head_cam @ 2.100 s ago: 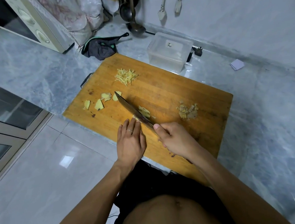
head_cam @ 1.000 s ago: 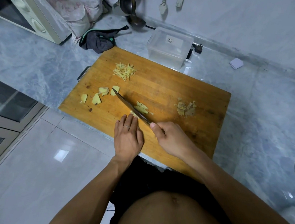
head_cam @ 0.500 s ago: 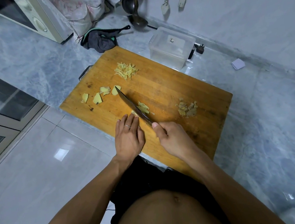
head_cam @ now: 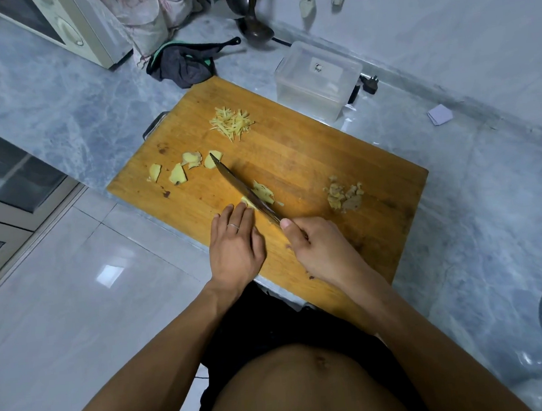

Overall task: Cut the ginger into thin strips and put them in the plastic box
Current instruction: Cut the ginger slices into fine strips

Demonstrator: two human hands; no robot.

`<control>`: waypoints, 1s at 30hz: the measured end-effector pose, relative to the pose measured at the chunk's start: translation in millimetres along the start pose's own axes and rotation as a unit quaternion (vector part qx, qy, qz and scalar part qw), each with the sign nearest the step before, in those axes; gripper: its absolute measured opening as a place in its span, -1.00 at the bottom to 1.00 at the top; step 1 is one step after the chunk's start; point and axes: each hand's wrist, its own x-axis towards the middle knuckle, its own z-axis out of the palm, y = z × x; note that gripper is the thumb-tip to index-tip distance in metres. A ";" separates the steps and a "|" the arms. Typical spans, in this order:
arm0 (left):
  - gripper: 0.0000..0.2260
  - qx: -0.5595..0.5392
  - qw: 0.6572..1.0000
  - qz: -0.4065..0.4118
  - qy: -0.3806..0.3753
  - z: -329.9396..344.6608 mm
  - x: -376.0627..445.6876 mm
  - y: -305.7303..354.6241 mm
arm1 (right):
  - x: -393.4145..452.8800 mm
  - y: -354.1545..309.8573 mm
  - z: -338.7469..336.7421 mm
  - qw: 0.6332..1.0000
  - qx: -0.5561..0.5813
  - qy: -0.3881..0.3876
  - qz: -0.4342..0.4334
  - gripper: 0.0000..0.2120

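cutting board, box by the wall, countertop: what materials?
Cutting board: looks like wood or bamboo, with glued parallel strips, a matte finish and dark stains.
Plastic box: clear, slightly frosted plastic; the counter shows through its walls.
Countertop: grey veined marble or a marble-look stone, polished, with a faint sheen.

One cutting board (head_cam: 308, 157) carries four loose ginger slices (head_cam: 177, 174), one pile of ginger strips (head_cam: 232, 124), one heap of peelings (head_cam: 343, 194) and one knife (head_cam: 246, 192), with one plastic box (head_cam: 316, 78) beside two hands.
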 end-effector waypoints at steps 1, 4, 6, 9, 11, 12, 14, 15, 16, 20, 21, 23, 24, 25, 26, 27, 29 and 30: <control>-0.60 0.000 1.000 0.000 -0.001 -0.1 0.4 0.3 | 0.5 0.2 0.0 1.000 0.004 -0.003 0.000 -0.55; -0.60 0.002 1.000 0.000 -0.001 -1.2 1.0 1.0 | 1.2 0.5 -0.6 1.000 0.003 -0.011 0.000 -0.56; -0.60 0.003 1.000 0.001 -0.002 -2.0 1.2 1.4 | 2.1 1.0 -0.8 1.000 -0.004 -0.010 -0.003 -0.56; -0.59 0.002 1.000 0.001 -0.003 -2.5 1.1 1.5 | 2.9 3.3 -0.8 1.000 -0.012 -0.013 -0.005 -0.55; -0.59 0.003 1.000 0.001 -0.006 -2.7 1.0 1.7 | 1.6 4.6 -0.8 1.000 -0.020 -0.012 -0.011 -0.56; -0.59 0.004 1.000 0.002 -0.008 -2.7 1.2 2.0 | 0.8 5.1 -1.0 1.000 -0.025 -0.006 -0.014 -0.56; -0.60 0.007 1.000 0.002 -0.011 -2.4 1.8 1.4 | -1.1 4.6 -1.5 0.999 -0.029 -0.002 -0.021 -0.56; -0.60 0.008 1.000 0.002 -0.012 -2.1 2.0 0.8 | -2.6 4.1 -1.7 0.999 -0.029 -0.004 -0.025 -0.57; -0.60 0.009 1.000 0.004 -0.014 -1.7 1.9 0.2 | -3.7 3.4 -2.3 0.999 -0.030 -0.007 -0.028 -0.57; -0.60 0.010 1.000 0.003 -0.015 -1.1 2.1 -0.5 | -4.1 1.1 -5.7 0.999 -0.039 -0.013 -0.029 -0.57; -0.60 0.010 1.000 0.003 -0.016 -1.4 2.1 -0.3 | -3.6 0.6 -7.0 0.999 -0.042 -0.013 -0.027 -0.56; -0.60 0.010 1.000 0.006 -0.017 -2.0 2.3 -0.2 | -3.3 -1.9 -9.6 0.998 -0.048 -0.022 -0.029 -0.56; -0.60 0.010 1.000 0.006 -0.017 -1.9 2.5 -0.3 | -3.7 -2.6 -10.3 0.998 -0.049 -0.025 -0.032 -0.56; -0.61 0.008 1.000 0.006 -0.016 -1.8 2.6 -0.4 | -3.8 -2.3 -10.4 0.998 -0.050 -0.026 -0.035 -0.56; -0.61 0.006 1.000 0.006 -0.014 -1.7 2.6 -0.4 | -4.1 -1.9 -10.3 0.998 -0.049 -0.027 -0.036 -0.56; -0.62 0.005 1.000 0.007 -0.011 -1.8 2.4 -0.1 | -4.1 -1.4 -9.5 0.998 -0.050 -0.027 -0.035 -0.56; -0.63 0.005 1.000 0.010 -0.007 -2.2 2.5 -0.1 | -3.7 -0.2 -7.5 0.998 -0.047 -0.029 -0.032 -0.56; -0.63 0.004 1.000 0.011 -0.007 -2.4 2.8 -0.4 | -3.1 0.8 -6.7 0.998 -0.049 -0.030 -0.032 -0.56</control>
